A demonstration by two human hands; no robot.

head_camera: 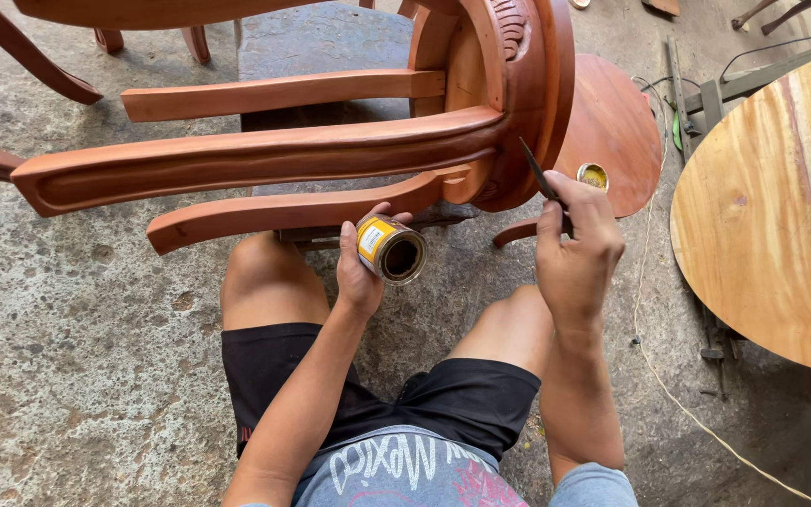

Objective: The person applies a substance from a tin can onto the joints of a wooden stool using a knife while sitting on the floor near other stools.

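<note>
Overturned wooden stool (330, 141): on the floor (68, 329), just beyond both hands. Tin can (390, 248): in left hand (360, 272), below a stool leg. Blade tool (542, 176): in right hand (576, 246), tip at the stool's seat rim. Can lid (592, 176): just beyond right hand. Round tabletop (772, 207): well right of right hand

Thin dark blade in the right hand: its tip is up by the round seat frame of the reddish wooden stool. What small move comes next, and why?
Probably press the thin dark blade along the joint where the leg meets the reddish wooden stool's round seat frame. The right hand already holds its tip there, while the left hand holds the small open yellow-labelled tin tilted and near, ready for a reload.
</note>
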